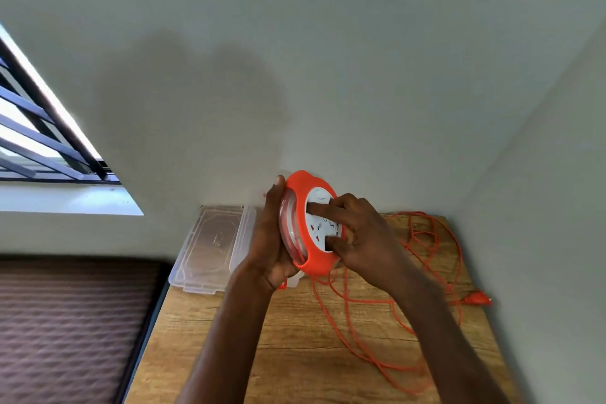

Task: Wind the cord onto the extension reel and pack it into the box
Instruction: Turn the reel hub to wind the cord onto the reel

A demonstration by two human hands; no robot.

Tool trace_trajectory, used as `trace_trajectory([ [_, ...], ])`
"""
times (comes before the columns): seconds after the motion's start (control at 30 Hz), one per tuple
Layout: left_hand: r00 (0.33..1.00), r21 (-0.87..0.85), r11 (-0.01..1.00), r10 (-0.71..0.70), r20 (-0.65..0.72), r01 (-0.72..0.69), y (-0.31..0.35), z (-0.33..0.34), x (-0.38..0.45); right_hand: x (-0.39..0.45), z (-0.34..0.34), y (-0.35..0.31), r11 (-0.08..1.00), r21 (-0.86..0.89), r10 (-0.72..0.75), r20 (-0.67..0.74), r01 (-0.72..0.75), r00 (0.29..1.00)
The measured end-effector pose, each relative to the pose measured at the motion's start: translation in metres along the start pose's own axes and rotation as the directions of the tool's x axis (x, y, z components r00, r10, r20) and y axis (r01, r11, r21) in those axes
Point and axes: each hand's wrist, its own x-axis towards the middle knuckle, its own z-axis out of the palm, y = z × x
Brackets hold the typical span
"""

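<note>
From my seat I see the reel [308, 223] held up on edge above the far left part of the bench [255, 348], close to the wall [328, 43]. The left hand [272, 239] cups its back, fingers curled round the orange rim, thumb tip showing over the top edge. The right hand [357, 233] rests on the white socket face, forefinger stretched across the hub and thumb pressed at the lower edge of the face, the other fingers curled; so this grip pinches the reel's face. A few turns of cord [423, 272] show inside the clear side of the reel; most of it lies loose in wide loops over the right half of the bench, reaching the far right corner and running near the right edge. The plug [477, 299] lies at that right edge, beside the side wall. The box [210, 246] sits at the far left corner, clear plastic, partly hidden behind the left hand; I cannot tell what, if anything, is in it. The near middle of the bench is bare wood. Left of the bench there is a ribbed brown surface [65, 331], and higher up a barred window [36, 128].
</note>
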Motion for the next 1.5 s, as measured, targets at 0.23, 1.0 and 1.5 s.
trace_trajectory([
  [0.23, 0.991, 0.135, 0.991, 0.039, -0.125, -0.022, -0.007, 0.024, 0.013, -0.002, 0.003, 0.03, 0.966, 0.245, 0.101, -0.062, -0.083, 0.993],
  [1.0, 0.985, -0.035, 0.985, -0.172, -0.017, 0.171, -0.016, 0.003, 0.016, -0.006, -0.03, 0.037, 0.984, 0.167, -0.087, 0.163, 0.059, 0.983],
  [1.5, 0.989, 0.07, 0.989, -0.127, -0.076, 0.132, -0.017, 0.012, 0.022, -0.005, -0.008, 0.025, 0.92, 0.31, 0.288, -0.115, -0.241, 0.951],
])
